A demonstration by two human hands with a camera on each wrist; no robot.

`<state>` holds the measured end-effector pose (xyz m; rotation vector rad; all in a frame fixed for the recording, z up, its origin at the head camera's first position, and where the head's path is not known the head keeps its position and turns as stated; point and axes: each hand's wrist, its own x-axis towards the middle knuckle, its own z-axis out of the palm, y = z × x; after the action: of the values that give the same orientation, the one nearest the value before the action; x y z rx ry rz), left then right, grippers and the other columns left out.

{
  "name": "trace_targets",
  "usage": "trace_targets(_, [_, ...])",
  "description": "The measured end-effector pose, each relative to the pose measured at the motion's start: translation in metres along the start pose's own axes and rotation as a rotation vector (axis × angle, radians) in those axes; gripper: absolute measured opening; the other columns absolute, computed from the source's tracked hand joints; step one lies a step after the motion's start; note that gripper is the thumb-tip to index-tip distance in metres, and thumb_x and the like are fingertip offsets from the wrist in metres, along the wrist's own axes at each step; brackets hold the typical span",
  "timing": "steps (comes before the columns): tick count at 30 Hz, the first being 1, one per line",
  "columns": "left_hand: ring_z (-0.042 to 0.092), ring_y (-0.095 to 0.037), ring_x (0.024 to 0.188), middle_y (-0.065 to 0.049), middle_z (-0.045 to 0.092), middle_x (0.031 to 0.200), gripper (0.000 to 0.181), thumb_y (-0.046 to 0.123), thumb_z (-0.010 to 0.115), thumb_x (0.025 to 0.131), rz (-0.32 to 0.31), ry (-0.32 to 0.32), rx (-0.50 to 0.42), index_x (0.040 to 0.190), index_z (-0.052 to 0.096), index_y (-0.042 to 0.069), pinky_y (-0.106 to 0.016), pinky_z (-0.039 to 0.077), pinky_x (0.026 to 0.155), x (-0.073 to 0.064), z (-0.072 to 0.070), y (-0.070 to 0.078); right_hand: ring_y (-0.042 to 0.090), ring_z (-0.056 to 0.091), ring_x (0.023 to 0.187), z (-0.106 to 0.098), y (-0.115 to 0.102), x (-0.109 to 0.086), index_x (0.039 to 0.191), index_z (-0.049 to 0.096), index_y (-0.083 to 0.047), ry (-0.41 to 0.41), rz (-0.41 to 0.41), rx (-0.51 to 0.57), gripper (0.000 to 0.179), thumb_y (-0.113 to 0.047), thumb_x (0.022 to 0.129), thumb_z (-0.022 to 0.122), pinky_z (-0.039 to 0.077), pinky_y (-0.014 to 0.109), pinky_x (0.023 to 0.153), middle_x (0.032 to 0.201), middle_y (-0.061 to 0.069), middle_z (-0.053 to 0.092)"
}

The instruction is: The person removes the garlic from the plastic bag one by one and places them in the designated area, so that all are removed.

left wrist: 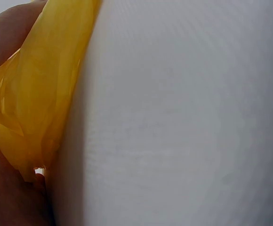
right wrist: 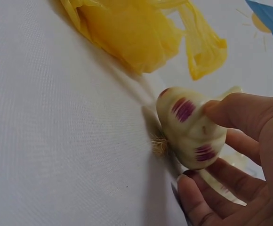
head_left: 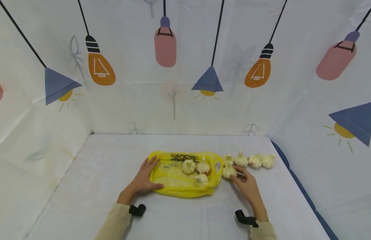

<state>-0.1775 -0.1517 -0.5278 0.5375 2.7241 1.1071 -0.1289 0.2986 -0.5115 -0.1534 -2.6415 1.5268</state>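
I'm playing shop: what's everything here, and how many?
Garlic: 8, white, 3 in bag, 4 right of it, 1 held
Bag: 1, yellow, on table
Table: 1, white, under bag
Strip: 1, blue, table's right edge
Walls: 3, white, around table
Lamp pictures: 8, blue, orange or pink, on walls
Plant pictures: several, grey, on walls
Cameras: 2, black, over table
Sleeves: 2, beige, bottom
Left hand: 1, on bag
Right hand: 1, holding garlic

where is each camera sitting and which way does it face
Head: worn on the head, looking forward and down at yellow bag, garlic bulbs, table; left hand, right hand, sleeves show.
Left wrist: on that wrist, facing bag and table; part of left hand shows.
Right wrist: on that wrist, facing the pinched bulb; right hand shows.
Head and right wrist both show that bulb and the bag.
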Motion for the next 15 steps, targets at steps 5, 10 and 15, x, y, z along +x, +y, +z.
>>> trace_targets(5, [0.003,-0.05,0.157,-0.014,0.016,0.173,0.115,0.056,0.085,0.073,0.001,0.002,0.008,0.164,0.028,0.015,-0.076,0.016,0.119,-0.0007,0.0003,-0.0006,0.035,0.063,0.122,-0.0005,-0.0025,0.0003,0.141,0.061,-0.009,-0.019,0.002,0.009,0.05,-0.03,0.097,0.074,0.052,0.016,0.087,0.149,0.015,0.056])
trace_targets(10, [0.003,-0.05,0.157,-0.014,0.017,0.173,0.115,0.056,0.085,0.073,-0.001,0.001,0.006,0.164,0.028,0.015,-0.076,0.015,0.119,-0.0001,0.0002,-0.0009,0.036,0.063,0.124,-0.0016,-0.0057,0.0011,0.14,0.06,-0.009,-0.028,-0.006,-0.003,0.051,-0.031,0.097,0.074,0.053,0.02,0.09,0.15,0.014,0.056])
trace_targets(15, [0.002,-0.05,0.157,-0.014,0.016,0.173,0.115,0.055,0.085,0.073,-0.001,0.0,0.0,0.164,0.028,0.014,-0.076,0.015,0.119,-0.0002,-0.0003,0.0003,0.04,0.062,0.127,-0.0027,-0.0099,0.0029,0.142,0.058,-0.007,-0.024,-0.028,-0.05,0.054,-0.031,0.096,0.075,0.057,0.042,0.097,0.149,0.017,0.056])
